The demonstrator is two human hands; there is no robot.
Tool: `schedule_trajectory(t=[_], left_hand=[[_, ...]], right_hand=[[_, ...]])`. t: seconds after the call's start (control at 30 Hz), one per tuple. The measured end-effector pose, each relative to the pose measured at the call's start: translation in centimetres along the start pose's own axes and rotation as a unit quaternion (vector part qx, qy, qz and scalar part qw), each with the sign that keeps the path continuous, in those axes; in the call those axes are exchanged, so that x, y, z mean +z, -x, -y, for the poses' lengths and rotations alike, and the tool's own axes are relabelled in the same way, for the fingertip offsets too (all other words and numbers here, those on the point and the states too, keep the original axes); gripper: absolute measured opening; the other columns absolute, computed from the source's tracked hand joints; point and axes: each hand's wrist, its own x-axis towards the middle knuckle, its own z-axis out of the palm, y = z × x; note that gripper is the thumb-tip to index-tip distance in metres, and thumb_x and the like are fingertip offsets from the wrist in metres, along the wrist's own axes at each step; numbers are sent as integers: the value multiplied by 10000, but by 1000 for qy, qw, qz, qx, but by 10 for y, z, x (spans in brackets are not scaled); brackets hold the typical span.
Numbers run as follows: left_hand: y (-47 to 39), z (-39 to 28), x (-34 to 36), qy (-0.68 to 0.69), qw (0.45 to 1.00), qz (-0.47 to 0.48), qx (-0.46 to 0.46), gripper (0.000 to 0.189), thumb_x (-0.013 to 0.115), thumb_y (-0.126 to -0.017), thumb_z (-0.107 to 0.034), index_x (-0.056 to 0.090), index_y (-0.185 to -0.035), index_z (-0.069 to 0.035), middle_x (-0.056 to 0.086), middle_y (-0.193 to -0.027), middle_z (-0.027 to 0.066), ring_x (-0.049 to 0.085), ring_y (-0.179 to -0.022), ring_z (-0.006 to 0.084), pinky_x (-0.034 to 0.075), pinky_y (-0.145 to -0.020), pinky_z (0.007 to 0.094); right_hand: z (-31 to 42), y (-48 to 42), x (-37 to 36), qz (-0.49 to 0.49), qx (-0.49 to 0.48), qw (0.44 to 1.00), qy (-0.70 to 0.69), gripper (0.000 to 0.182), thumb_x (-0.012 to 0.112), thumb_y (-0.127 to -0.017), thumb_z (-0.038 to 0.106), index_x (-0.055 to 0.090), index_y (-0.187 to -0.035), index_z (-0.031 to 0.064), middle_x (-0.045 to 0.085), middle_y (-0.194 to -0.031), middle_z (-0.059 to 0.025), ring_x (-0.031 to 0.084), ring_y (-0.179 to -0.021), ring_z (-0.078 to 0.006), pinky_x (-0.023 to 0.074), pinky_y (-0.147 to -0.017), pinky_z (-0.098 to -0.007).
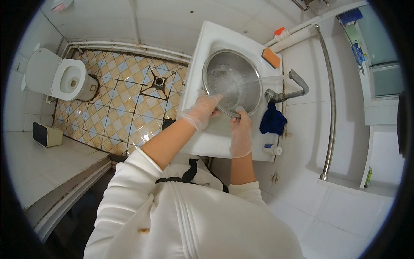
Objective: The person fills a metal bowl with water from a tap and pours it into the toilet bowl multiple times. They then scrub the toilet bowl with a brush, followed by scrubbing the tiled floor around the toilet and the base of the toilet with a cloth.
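A round stainless steel basin (pixel 255 69) stands in a white ceramic sink (pixel 200 142), tilted somewhat. Water streams from the metal faucet (pixel 299 85) at the right into the basin and splashes on its bottom. My left hand (pixel 207 105), in a clear plastic glove, is at the basin's near left rim; its index finger reaches over the inside, and the other fingers are partly hidden. My right hand (pixel 241 124), gloved likewise, grips the near rim with the thumb on top. A dark blue cloth (pixel 273 119) hangs below the faucet's valve.
An orange sponge (pixel 271 58) lies on the sink's far right corner, a white bottle (pixel 271 149) on its near right corner. A metal pipe (pixel 330 106) runs along the right wall. Left are a toilet (pixel 69 79), a floor drain (pixel 158 81) and a small box-shaped device (pixel 48 134) on a ledge.
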Motion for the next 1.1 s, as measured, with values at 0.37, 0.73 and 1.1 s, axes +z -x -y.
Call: schedule_trajectory(t=[0.37,0.73,1.1], left_hand=[[-26,3,3,-105,987,-112,41,313,542,-786,-154,509,-1041,24,605,-868,151,606,-727,222,492,-658,368],[-4,6,-20,-77,989,-120,39,369,571,-781,-186,495,-1081,15,608,-895,145,608,-782,221,484,-720,368],[93,2,-121,124,987,4,100,528,567,-808,-307,389,-1192,9,550,-1054,154,579,-904,192,481,-766,348]], right_hand=[[79,-89,-36,45,-154,951,264,440,405,-908,339,545,-1124,-17,560,-1138,-86,536,-1031,-172,403,-866,-272],[101,-66,-7,60,-240,935,256,408,448,-909,328,499,-1097,-31,541,-1101,-141,529,-975,-186,419,-830,-271],[27,27,55,414,-383,701,436,357,550,-811,185,518,-1096,-27,463,-1105,-195,480,-1021,-274,380,-897,-354]])
